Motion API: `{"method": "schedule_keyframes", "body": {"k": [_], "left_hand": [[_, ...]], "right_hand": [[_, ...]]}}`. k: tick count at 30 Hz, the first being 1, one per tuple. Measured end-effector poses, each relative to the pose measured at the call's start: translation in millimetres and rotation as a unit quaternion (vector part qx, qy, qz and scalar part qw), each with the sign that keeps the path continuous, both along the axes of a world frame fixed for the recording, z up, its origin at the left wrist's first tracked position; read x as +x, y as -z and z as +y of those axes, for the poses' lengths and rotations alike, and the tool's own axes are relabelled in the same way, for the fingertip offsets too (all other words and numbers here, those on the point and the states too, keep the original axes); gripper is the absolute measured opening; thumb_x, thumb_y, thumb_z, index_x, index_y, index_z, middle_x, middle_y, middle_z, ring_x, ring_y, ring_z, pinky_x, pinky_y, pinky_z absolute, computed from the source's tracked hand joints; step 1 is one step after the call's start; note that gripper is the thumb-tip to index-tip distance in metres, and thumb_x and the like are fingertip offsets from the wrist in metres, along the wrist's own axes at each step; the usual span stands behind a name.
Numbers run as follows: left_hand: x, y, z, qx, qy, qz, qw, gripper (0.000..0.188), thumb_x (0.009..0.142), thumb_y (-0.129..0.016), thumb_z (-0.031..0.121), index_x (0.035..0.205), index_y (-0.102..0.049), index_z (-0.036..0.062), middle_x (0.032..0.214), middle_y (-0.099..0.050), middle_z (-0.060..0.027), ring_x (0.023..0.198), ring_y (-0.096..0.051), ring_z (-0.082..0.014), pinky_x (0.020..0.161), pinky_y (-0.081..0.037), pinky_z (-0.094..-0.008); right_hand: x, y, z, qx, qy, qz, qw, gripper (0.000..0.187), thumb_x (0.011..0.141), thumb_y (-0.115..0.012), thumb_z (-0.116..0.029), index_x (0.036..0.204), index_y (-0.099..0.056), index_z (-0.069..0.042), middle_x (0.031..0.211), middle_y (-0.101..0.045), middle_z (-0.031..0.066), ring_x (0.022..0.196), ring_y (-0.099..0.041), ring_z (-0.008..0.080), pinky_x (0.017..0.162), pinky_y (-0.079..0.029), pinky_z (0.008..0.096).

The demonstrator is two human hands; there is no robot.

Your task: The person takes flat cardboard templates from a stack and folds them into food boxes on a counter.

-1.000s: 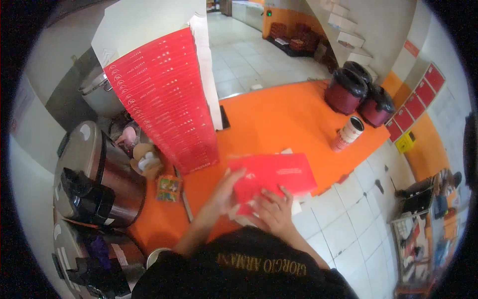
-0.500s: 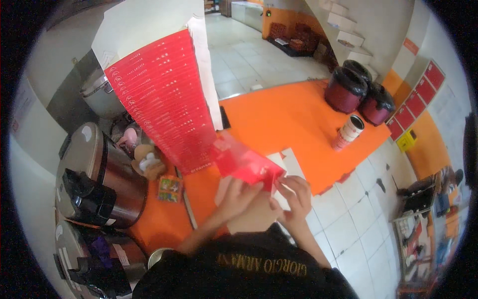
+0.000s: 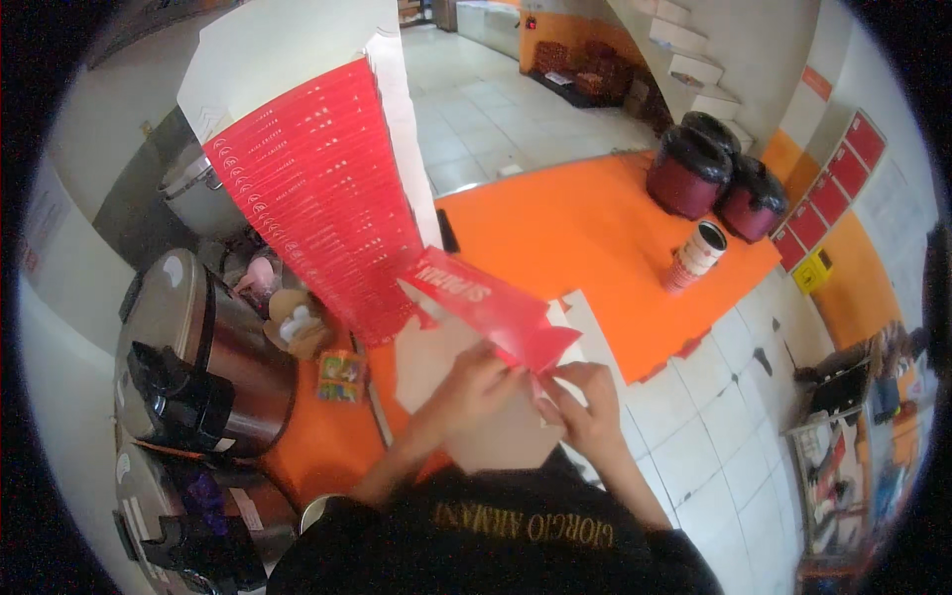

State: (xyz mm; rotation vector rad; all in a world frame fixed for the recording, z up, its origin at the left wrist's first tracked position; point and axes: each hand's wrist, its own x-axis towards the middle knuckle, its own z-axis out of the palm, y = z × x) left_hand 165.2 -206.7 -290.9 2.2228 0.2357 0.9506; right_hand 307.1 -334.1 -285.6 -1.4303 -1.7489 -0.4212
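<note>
Between my hands is a partly folded cardboard food box (image 3: 496, 307), with a red printed outside and a plain pale inside. My left hand (image 3: 471, 392) is closed on its near left part, where the red wall meets the pale panel. The fingers of my right hand (image 3: 585, 405) pinch the box's red corner flap on the right. One long red side stands tilted up on the far side. Close by on the left rises a tall stack of nested red and white boxes (image 3: 307, 188). Under the held box, more pale cardboard (image 3: 590, 342) lies on the orange table.
The orange table (image 3: 555, 218) carries stacked paper cups (image 3: 699, 256) and dark red lidded pots (image 3: 689, 174) at the far right. Large steel lidded containers (image 3: 208, 347) line the left side, near a small colourful packet (image 3: 340, 376). White floor tiles (image 3: 684, 426) lie right of the table.
The box has turned and its red side has tilted, showing more of its outer face and the pale panel below. Both hands stay at the near edge, the right gripping the corner flap.
</note>
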Motion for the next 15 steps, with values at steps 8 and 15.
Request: {"method": "schedule_keyframes", "body": {"k": [8,15], "left_hand": [[12,12,-21,-0.008,0.004,0.031,0.999,0.039,0.080,-0.060,0.003,0.117,-0.049,0.0023,0.109,-0.052,-0.0138,0.108,-0.051,-0.0263,0.081,-0.047,-0.0369],[13,14,-21,-0.381,0.175,-0.040,0.907,0.042,0.085,-0.054,0.002,0.126,-0.041,0.0023,0.116,-0.048,-0.0073,0.109,-0.048,-0.0163,0.091,-0.042,-0.0316]], "right_hand": [[-3,3,5,0.048,0.080,0.144,0.985,0.019,0.062,-0.075,-0.009,0.074,-0.062,-0.003,0.083,-0.058,0.0090,0.073,-0.056,0.0230,0.060,-0.045,0.0312],[4,-12,5,-0.040,0.027,0.165,0.985,0.018,0.064,-0.074,-0.008,0.068,-0.058,-0.003,0.082,-0.058,0.0098,0.076,-0.057,0.0223,0.062,-0.046,0.0304]]}}
